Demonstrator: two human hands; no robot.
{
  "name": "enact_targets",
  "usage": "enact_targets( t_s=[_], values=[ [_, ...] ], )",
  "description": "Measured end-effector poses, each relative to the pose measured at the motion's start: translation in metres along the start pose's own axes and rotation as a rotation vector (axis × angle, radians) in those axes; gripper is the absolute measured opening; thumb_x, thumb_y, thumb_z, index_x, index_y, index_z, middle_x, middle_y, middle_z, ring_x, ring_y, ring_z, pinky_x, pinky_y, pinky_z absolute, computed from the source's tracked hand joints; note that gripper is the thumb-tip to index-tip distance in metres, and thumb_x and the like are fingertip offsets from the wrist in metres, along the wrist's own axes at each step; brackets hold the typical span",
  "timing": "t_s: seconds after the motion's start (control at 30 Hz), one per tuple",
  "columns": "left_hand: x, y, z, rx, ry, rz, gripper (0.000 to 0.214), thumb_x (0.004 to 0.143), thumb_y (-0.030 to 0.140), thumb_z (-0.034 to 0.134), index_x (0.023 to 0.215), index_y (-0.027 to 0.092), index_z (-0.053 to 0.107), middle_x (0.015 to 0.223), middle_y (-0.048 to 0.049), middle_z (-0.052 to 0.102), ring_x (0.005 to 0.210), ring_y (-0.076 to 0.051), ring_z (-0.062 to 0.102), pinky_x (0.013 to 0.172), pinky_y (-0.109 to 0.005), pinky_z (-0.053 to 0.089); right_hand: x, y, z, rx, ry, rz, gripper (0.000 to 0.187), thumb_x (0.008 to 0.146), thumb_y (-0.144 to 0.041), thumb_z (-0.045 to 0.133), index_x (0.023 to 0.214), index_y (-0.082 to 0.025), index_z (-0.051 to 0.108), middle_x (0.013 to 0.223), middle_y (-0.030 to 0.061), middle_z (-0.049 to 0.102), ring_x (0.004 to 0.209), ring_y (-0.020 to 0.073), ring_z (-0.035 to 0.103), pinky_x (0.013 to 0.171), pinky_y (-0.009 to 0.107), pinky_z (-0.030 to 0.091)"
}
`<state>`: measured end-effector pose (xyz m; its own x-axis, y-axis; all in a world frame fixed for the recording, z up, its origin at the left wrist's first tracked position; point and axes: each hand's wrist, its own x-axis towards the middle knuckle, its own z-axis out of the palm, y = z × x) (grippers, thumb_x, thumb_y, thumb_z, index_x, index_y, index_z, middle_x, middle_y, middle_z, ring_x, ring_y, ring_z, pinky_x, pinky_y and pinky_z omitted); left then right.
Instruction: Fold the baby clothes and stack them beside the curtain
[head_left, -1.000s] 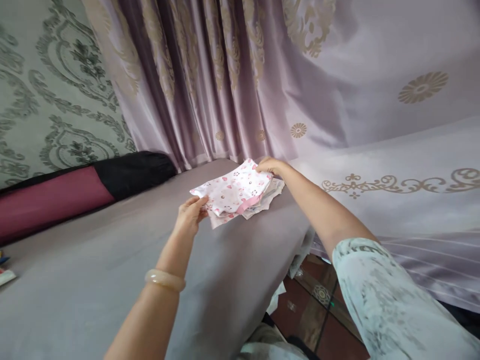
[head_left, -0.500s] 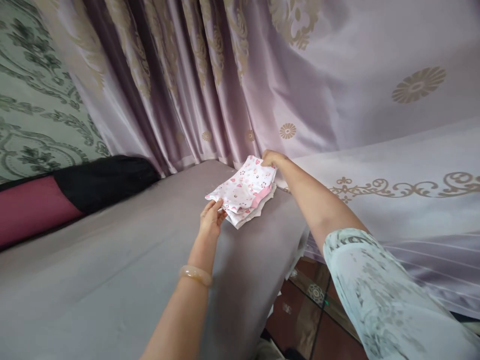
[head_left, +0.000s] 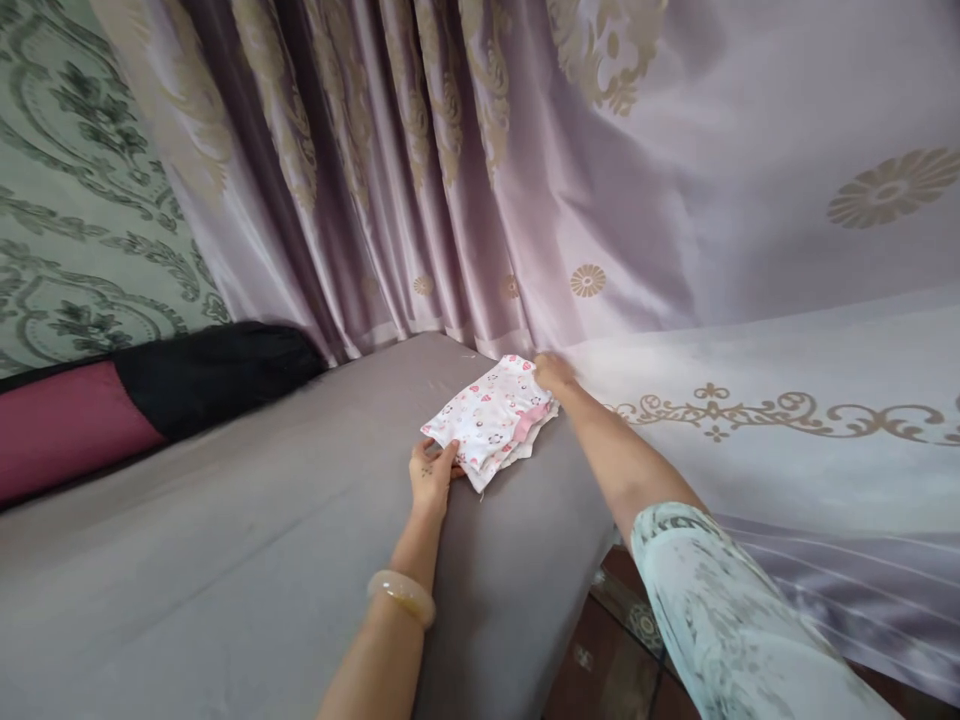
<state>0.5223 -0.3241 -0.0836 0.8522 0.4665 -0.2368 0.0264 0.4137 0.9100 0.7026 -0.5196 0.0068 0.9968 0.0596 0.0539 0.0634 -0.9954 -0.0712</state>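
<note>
A small stack of folded white baby clothes (head_left: 489,415) rests on the grey-covered surface (head_left: 285,530), close to the curtain. The top garment has a pink and red print and a pink band at its right edge. My left hand (head_left: 433,474), with a pale bangle on the wrist, pinches the near left edge, thumb on top and fingers partly underneath. At the far right corner, my right hand (head_left: 553,372) is closed on the cloth; its fingers are slightly blurred and partly hidden.
Purple curtains (head_left: 420,200) with gold patterns hang behind and to the right. A black and dark red padded bolster (head_left: 217,385) lies along the back left, beside green patterned wallpaper (head_left: 90,200). Below the right edge shows a tiled floor (head_left: 600,670).
Both hands keep hold of the clothes, which lie slightly lower in view. The left thumb now lies over the top of the edge, and the layers look more closely aligned. The camera view has shifted slightly.
</note>
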Motion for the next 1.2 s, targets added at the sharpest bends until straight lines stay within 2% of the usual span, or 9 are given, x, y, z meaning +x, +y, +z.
enact_targets(
  t_s=[0.13, 0.27, 0.4, 0.5, 0.6, 0.7, 0.9, 1.03, 1.2],
  values=[
    [0.003, -0.009, -0.003, 0.069, 0.029, 0.094, 0.049, 0.076, 0.024, 0.076, 0.114, 0.016, 0.046, 0.072, -0.0002, 0.063, 0.056, -0.013, 0.064, 0.057, -0.027, 0.056, -0.006, 0.001, 0.024, -0.033, 0.055, 0.042, 0.038, 0.093, -0.013, 0.039, 0.124, -0.012, 0.060, 0.125, 0.0193, 0.060, 0.118, 0.0285, 0.054, 0.094, 0.039, 0.041],
    [0.003, -0.011, -0.006, 0.255, 0.053, 0.188, 0.041, 0.080, 0.035, 0.070, 0.110, 0.016, 0.052, 0.096, -0.0094, 0.063, 0.078, -0.018, 0.067, 0.069, -0.033, 0.057, -0.009, -0.006, 0.025, -0.055, 0.082, 0.029, 0.039, 0.090, -0.010, 0.037, 0.120, -0.009, 0.062, 0.124, 0.0219, 0.059, 0.118, 0.0309, 0.052, 0.096, 0.043, 0.037],
    [-0.006, -0.007, -0.005, 0.698, 0.117, 0.636, 0.037, 0.085, 0.040, 0.060, 0.114, 0.018, 0.058, 0.127, -0.0157, 0.051, 0.118, -0.028, 0.054, 0.097, -0.046, 0.048, -0.006, -0.018, 0.020, -0.052, 0.128, -0.091, 0.041, 0.092, -0.013, 0.035, 0.127, -0.011, 0.057, 0.131, 0.0184, 0.055, 0.124, 0.0279, 0.045, 0.103, 0.041, 0.029],
    [-0.012, -0.008, -0.002, 1.085, -0.085, 0.896, 0.039, 0.094, 0.037, 0.045, 0.128, 0.024, 0.057, 0.147, -0.0109, 0.040, 0.141, -0.031, 0.029, 0.113, -0.051, 0.029, -0.005, -0.020, 0.028, -0.036, 0.111, -0.196, 0.043, 0.097, -0.027, 0.030, 0.134, -0.021, 0.053, 0.139, 0.0099, 0.051, 0.129, 0.0243, 0.040, 0.107, 0.040, 0.026],
    [-0.014, -0.013, 0.002, 1.357, -0.278, 0.793, 0.045, 0.098, 0.037, 0.031, 0.141, 0.032, 0.046, 0.154, -0.0035, 0.034, 0.145, -0.029, 0.021, 0.115, -0.052, 0.025, -0.004, -0.012, 0.045, 0.028, -0.003, -0.155, 0.050, 0.099, -0.040, 0.020, 0.142, -0.028, 0.042, 0.151, 0.0032, 0.038, 0.136, 0.0257, 0.032, 0.110, 0.050, 0.023],
    [-0.014, -0.012, 0.004, 1.451, -0.322, 0.663, 0.049, 0.099, 0.042, 0.026, 0.147, 0.035, 0.035, 0.157, -0.0011, 0.026, 0.146, -0.028, 0.017, 0.115, -0.052, 0.023, -0.005, -0.004, 0.057, 0.092, -0.058, -0.099, 0.053, 0.099, -0.043, 0.014, 0.146, -0.032, 0.035, 0.155, 0.0005, 0.032, 0.137, 0.0256, 0.031, 0.110, 0.055, 0.023],
    [-0.013, 0.002, -0.010, 1.410, -0.468, 0.545, 0.054, 0.098, 0.049, 0.024, 0.149, 0.032, 0.029, 0.160, -0.0028, 0.013, 0.147, -0.027, 0.005, 0.116, -0.052, 0.017, -0.005, -0.012, 0.037, 0.087, -0.122, -0.115, 0.055, 0.100, -0.043, 0.018, 0.149, -0.023, 0.032, 0.156, 0.0095, 0.027, 0.140, 0.0312, 0.026, 0.111, 0.055, 0.018],
    [-0.004, 0.014, -0.047, 1.467, -0.448, 0.520, 0.058, 0.097, 0.051, 0.027, 0.150, 0.029, 0.027, 0.159, -0.0067, 0.017, 0.147, -0.027, 0.010, 0.115, -0.053, 0.018, -0.023, -0.037, 0.026, 0.107, -0.070, -0.178, 0.055, 0.100, -0.046, 0.016, 0.149, -0.026, 0.032, 0.157, 0.0092, 0.024, 0.142, 0.0322, 0.020, 0.111, 0.059, 0.013],
    [0.008, 0.030, -0.132, 1.694, -0.283, 0.526, 0.057, 0.096, 0.048, 0.029, 0.147, 0.023, 0.037, 0.156, -0.0121, 0.028, 0.144, -0.028, 0.022, 0.115, -0.051, 0.021, -0.052, -0.053, 0.047, 0.166, -0.024, -0.175, 0.054, 0.099, -0.045, 0.014, 0.141, -0.029, 0.044, 0.154, 0.0056, 0.033, 0.142, 0.0309, 0.021, 0.110, 0.064, 0.012]
  ],
)
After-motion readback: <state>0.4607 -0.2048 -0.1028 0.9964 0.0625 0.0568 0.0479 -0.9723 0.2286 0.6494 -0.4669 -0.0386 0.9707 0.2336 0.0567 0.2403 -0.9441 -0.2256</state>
